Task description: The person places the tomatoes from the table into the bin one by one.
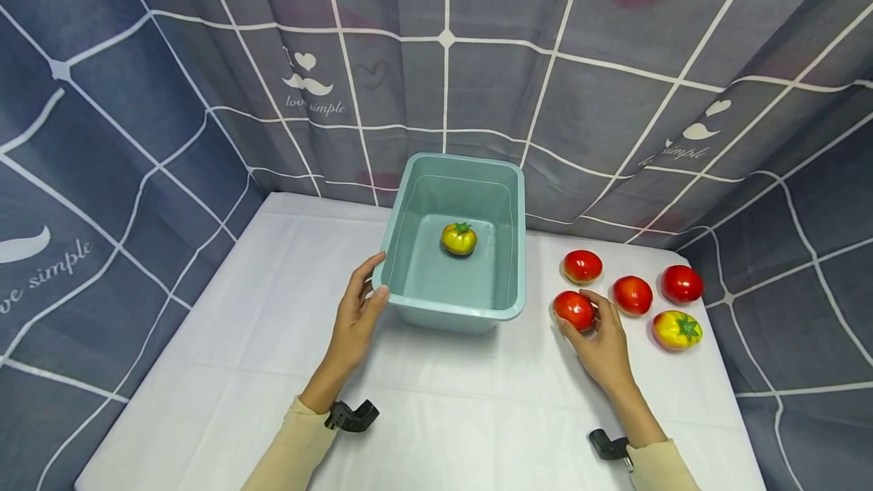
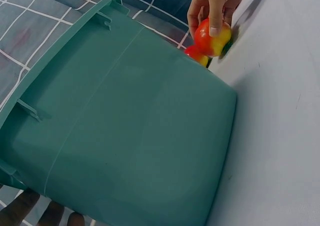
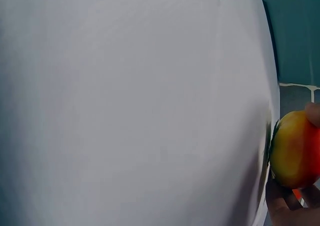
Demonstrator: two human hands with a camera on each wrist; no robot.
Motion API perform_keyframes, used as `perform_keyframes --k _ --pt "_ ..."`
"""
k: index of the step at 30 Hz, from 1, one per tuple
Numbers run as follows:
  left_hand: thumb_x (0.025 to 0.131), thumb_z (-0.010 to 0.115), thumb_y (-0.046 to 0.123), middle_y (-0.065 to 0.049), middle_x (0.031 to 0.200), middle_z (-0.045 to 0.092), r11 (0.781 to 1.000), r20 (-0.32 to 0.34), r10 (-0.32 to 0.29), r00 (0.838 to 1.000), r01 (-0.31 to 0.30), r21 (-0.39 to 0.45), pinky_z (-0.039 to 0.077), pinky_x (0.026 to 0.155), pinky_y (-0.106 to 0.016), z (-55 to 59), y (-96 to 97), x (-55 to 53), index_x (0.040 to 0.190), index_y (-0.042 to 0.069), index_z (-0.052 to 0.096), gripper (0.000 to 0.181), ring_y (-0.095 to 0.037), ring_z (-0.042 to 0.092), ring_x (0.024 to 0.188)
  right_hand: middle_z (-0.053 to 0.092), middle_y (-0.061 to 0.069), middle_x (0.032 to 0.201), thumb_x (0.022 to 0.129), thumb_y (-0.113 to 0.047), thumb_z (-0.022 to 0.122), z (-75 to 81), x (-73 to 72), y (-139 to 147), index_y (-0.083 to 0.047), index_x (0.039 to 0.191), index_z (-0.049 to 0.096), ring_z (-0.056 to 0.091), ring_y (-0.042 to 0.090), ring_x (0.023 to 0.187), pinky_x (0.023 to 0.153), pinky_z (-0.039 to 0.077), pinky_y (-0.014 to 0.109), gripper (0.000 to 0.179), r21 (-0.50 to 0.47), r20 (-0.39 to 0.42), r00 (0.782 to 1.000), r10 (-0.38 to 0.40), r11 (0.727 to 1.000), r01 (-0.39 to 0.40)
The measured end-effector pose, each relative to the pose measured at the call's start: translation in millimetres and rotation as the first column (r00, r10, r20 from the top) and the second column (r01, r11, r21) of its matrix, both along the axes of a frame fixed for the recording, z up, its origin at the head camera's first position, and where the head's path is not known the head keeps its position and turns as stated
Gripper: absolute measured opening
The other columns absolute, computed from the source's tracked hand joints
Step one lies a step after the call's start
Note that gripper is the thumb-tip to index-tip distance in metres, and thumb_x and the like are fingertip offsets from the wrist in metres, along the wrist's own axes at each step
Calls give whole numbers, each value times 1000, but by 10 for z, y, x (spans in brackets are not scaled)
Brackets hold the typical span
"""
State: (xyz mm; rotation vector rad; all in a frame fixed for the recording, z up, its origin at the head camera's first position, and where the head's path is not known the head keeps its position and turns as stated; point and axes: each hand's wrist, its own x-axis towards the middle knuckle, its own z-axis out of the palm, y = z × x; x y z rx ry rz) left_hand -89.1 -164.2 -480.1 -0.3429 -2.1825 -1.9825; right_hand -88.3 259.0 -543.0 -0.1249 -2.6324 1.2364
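Note:
A pale teal plastic bin (image 1: pixel 453 308) stands upright on the table, a yellow-green tomato (image 1: pixel 459 239) with a green calyx lying on its floor. My left hand (image 1: pixel 356 317) holds the bin's rim at the near left corner; in the left wrist view its fingers (image 2: pixel 52 215) show beside the rim. To the right of the bin, my right hand (image 1: pixel 600 339) grips a shiny red tomato (image 1: pixel 573 311) between thumb and fingers. The left wrist view shows this tomato (image 2: pixel 212 38) with a yellow side, just above the table. Its yellow-and-red side (image 3: pixel 295 148) also appears at the right wrist view's edge.
Right of the bin lie more red tomatoes, one at the back (image 1: pixel 583 267), one in the middle (image 1: pixel 632 295) and one far right (image 1: pixel 682 284). A yellow tomato (image 1: pixel 677 330) lies near the white table's (image 1: pixel 225 370) right edge. Grey checked curtains (image 1: pixel 505 89) surround the table.

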Motion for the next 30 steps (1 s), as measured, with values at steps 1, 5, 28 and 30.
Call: perform_keyframes --k 1,5,28,30 --pt "113 53 10 -3 170 40 1000 1 -2 1000 2 -1 49 106 -17 0 -2 3 166 25 40 56 -40 51 147 57 22 143 93 -16 84 7 0 -1 -7 152 51 59 38 127 96 30 -6 68 -5 6 1000 -1 1000 1" --pt "113 53 10 -2 171 39 1000 3 2 1000 -2 -2 49 106 -17 4 -7 14 166 26 41 56 -37 51 147 54 20 149 94 -16 83 47 -10 -20 -8 153 51 58 38 131 97 30 -7 68 -44 14 1000 2 999 -1" --pt "114 54 12 -2 170 41 1000 8 -5 1000 5 3 49 107 -17 9 -13 19 165 27 41 55 -11 55 142 60 9 148 91 -5 84 513 -315 -312 -11 150 58 59 4 121 100 48 6 65 -263 -212 977 -21 964 -37" --pt "114 53 13 -2 170 40 1000 10 -6 1000 6 4 49 107 -16 7 -12 19 165 27 41 55 -12 55 142 60 10 148 92 -4 84 553 -335 -336 -10 151 57 59 4 121 100 48 6 65 -281 -223 975 -12 958 -52"
